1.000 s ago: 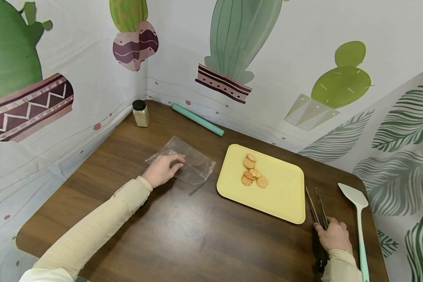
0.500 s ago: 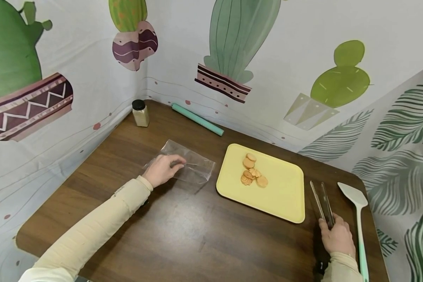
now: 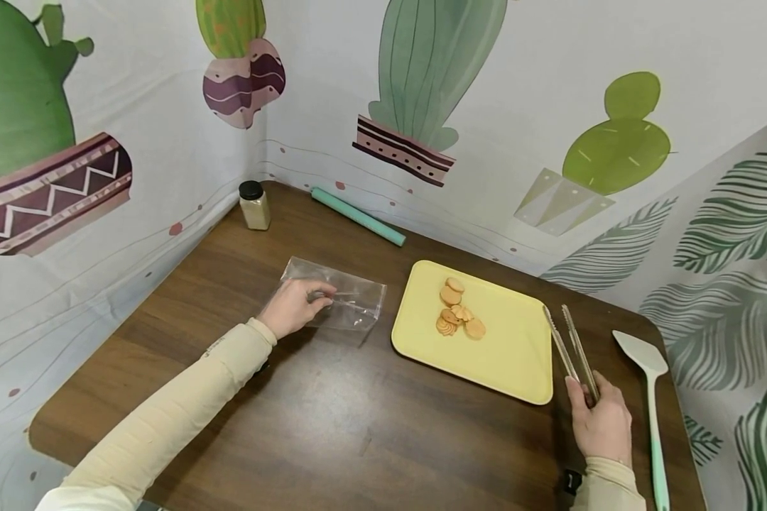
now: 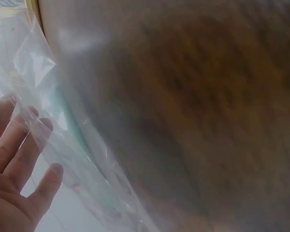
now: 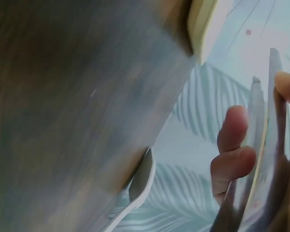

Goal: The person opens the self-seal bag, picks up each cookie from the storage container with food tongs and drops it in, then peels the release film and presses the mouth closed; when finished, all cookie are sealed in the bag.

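In the head view my left hand (image 3: pixel 292 310) pinches a clear plastic bag (image 3: pixel 358 305) between thumb and fingers. The bag hangs out to the right, just above the dark wooden table. Several fingers (image 4: pixel 20 154) lie against the film in the left wrist view. My right hand (image 3: pixel 604 426) grips metal tongs (image 3: pixel 576 351) near the middle, thumb on one arm and fingers on the other. The tongs' tips are apart, by the tray's right edge. Several cookies (image 3: pixel 462 313) lie on the left half of the yellow tray (image 3: pixel 511 341).
A white spatula (image 3: pixel 642 355) with a green handle lies at the table's right edge. At the back stand a black-lidded jar (image 3: pixel 255 209) and a teal rolling pin (image 3: pixel 358 216), lying along the wall. Patterned cloth walls border the table (image 3: pixel 332 426).
My right hand has raised the tongs from the table and swung their tips left to the tray's edge. The bag has turned and shifted slightly in my left hand, which stays put.
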Motion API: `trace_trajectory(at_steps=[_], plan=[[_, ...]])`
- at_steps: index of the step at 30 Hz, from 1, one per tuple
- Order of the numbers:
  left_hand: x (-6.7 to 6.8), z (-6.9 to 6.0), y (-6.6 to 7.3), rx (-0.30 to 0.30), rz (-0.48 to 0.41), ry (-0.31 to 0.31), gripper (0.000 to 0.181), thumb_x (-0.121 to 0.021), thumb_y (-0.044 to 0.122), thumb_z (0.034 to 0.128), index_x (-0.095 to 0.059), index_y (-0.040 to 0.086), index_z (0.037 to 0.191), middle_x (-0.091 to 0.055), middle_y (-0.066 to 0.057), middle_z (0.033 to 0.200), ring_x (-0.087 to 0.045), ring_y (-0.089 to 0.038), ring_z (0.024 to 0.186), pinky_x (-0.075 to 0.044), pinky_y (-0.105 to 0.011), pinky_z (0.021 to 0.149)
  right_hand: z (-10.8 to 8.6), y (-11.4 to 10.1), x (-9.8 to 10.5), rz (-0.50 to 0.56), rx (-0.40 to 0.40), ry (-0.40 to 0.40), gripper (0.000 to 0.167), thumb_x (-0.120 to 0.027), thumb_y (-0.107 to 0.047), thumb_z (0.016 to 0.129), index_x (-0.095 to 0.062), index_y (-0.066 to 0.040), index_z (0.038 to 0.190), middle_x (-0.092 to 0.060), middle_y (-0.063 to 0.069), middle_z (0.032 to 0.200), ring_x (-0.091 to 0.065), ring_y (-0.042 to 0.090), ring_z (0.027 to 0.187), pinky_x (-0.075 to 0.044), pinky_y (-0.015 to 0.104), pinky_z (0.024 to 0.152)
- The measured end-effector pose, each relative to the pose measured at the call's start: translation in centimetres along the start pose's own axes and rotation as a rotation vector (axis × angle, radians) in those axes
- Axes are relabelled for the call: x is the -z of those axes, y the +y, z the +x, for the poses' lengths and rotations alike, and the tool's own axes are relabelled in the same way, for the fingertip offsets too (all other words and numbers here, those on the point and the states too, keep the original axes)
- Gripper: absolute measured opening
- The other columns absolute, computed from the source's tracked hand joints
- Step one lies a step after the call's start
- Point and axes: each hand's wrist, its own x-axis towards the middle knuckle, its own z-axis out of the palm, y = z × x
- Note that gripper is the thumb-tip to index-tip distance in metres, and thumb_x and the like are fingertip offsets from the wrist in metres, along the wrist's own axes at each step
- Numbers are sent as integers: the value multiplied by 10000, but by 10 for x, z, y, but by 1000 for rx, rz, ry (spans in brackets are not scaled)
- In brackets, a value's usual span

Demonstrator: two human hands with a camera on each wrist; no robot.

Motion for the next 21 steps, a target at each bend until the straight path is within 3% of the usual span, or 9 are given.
trace_trajectory(at_steps=[1, 4, 11, 16, 19, 21], plan=[[0, 0, 0, 12, -10, -3, 198, -732, 83, 876, -741, 75, 1073, -707, -113, 1088, -401, -89, 463, -417, -283, 499, -1, -3, -1, 19, 9, 18, 507, -581, -335, 980, -536, 57, 1299, -549, 282, 1116, -529, 470, 1032, -404, 607, 876], [0, 0, 0, 32, -21, -8, 185, -736, 84, 872, -735, 85, 1057, -715, -89, 1054, -392, -69, 461, -391, -266, 485, -2, -11, -3, 27, 23, 41, 456, -611, -366, 963, -598, 1, 1233, -591, 184, 971, -561, 369, 889, -435, 554, 777], [0, 3, 4, 42, -11, 17, 208, -760, 104, 854, -736, 78, 1059, -726, -49, 1032, -534, -134, 622, -460, -319, 628, -6, -24, -2, -40, 60, -22, 499, -600, -480, 943, -598, -122, 1289, -620, 96, 910, -605, 336, 826, -439, 584, 669], [-3, 6, 7, 40, -15, 32, 174, -762, 113, 854, -750, 93, 1026, -726, -41, 1026, -645, -179, 814, -514, -370, 762, -9, -30, -4, -50, 98, -48, 500, -621, -477, 931, -608, -129, 1290, -613, 59, 883, -574, 275, 791, -434, 511, 650], [-5, 9, 8, 38, -50, 39, 169, -760, 105, 854, -750, 92, 1021, -711, -36, 1061, -644, -219, 1002, -498, -397, 885, -10, -33, -6, -55, 117, -64, 517, -630, -473, 926, -608, -107, 1290, -609, 40, 863, -558, 249, 761, -426, 476, 636], [-7, 10, 9, 36, -72, 36, 171, -755, 108, 859, -745, 92, 1030, -698, -39, 1107, -631, -231, 1056, -495, -394, 894, -11, -34, -7, -54, 129, -77, 536, -631, -474, 925, -602, -86, 1293, -615, 34, 864, -562, 243, 757, -437, 474, 644]])
